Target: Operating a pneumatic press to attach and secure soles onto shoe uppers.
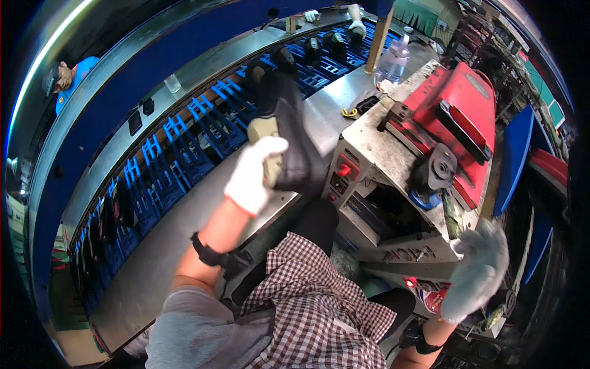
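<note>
My left hand [252, 172], in a white glove, is closed on a black boot [298, 144] held up above the metal bench edge. The boot is tilted, with a beige piece [265, 129] at its underside against my fingers. Its upper end is smeared by motion in front of the conveyor. My right hand [482, 270], also gloved, is off to the right beside the front corner of a red and grey machine [455, 117]. Motion blurs its fingers, and I see no object clearly in it. A greenish bottle-like object [453, 215] stands close to that hand.
A conveyor of blue racks [196, 117] runs along the bench, with several dark shoes [335, 43] at its far end. A clear bottle [393, 58] stands behind the machine. A blue beam [184, 31] crosses above. Other people's gloved hands [356, 29] work across the line.
</note>
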Demonstrator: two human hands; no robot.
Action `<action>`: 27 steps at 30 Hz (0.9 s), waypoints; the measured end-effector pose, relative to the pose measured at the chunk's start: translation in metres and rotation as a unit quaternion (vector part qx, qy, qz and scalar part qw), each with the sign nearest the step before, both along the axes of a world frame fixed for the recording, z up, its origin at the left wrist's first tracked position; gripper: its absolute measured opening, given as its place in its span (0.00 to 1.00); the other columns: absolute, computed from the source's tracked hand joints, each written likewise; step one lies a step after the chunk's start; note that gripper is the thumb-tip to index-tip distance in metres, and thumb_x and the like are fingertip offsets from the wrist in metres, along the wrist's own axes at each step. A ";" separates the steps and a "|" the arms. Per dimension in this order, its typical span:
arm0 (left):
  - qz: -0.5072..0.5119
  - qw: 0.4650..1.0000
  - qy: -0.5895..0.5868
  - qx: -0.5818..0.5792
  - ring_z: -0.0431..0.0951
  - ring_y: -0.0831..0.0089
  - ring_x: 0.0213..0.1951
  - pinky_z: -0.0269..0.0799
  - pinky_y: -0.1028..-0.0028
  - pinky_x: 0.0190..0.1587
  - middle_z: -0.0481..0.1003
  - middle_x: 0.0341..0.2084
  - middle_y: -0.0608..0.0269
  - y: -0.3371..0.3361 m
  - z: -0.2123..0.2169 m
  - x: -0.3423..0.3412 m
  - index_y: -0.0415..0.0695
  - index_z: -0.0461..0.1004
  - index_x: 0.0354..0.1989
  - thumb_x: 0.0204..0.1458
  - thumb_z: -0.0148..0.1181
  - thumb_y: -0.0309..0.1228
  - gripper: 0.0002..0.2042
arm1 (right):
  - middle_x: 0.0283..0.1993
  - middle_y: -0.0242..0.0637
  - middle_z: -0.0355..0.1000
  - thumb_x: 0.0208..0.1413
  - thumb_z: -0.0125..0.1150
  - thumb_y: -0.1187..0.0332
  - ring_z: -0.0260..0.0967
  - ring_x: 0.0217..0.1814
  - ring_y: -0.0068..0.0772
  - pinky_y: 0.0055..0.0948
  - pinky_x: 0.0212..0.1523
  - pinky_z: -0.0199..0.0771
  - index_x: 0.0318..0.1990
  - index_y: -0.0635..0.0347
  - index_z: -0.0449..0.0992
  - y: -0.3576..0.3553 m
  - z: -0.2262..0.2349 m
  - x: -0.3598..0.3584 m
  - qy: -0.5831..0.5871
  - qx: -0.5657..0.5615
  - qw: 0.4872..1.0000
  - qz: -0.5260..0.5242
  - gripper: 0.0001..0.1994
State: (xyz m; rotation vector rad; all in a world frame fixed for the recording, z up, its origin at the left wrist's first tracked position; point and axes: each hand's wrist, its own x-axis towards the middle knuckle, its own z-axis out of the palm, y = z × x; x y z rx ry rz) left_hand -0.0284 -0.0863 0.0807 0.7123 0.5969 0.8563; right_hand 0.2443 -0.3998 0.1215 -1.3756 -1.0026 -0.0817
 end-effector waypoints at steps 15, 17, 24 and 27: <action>0.234 0.582 0.713 0.314 0.77 0.50 0.61 0.70 0.59 0.64 0.77 0.59 0.43 0.336 -0.108 -0.105 0.41 0.68 0.69 0.47 0.69 0.35 0.37 | 0.61 0.48 0.75 0.78 0.38 0.62 0.74 0.57 0.36 0.34 0.59 0.74 0.68 0.71 0.68 -0.030 -0.014 0.047 0.026 0.050 0.981 -0.184 0.23; 0.171 0.621 0.701 0.304 0.71 0.44 0.67 0.67 0.56 0.68 0.72 0.64 0.37 0.345 -0.103 -0.117 0.46 0.58 0.76 0.49 0.68 0.34 0.43 | 0.61 0.49 0.74 0.78 0.39 0.63 0.75 0.58 0.37 0.34 0.60 0.75 0.67 0.71 0.69 -0.019 -0.022 0.047 0.025 0.042 0.985 -0.163 0.22; -0.045 0.652 0.588 0.476 0.58 0.53 0.77 0.53 0.63 0.78 0.59 0.75 0.44 0.169 -0.075 -0.029 0.40 0.62 0.75 0.57 0.58 0.45 0.38 | 0.59 0.48 0.77 0.66 0.54 0.77 0.74 0.62 0.42 0.35 0.67 0.69 0.63 0.70 0.75 0.070 -0.001 0.019 -0.137 -0.287 0.932 -0.173 0.20; -0.240 0.520 0.649 0.501 0.54 0.46 0.78 0.54 0.57 0.77 0.55 0.76 0.42 0.106 -0.070 -0.014 0.44 0.57 0.77 0.55 0.61 0.52 0.43 | 0.59 0.50 0.78 0.64 0.58 0.76 0.74 0.62 0.41 0.35 0.67 0.68 0.63 0.68 0.76 0.072 -0.007 0.029 -0.097 -0.280 0.944 -0.145 0.20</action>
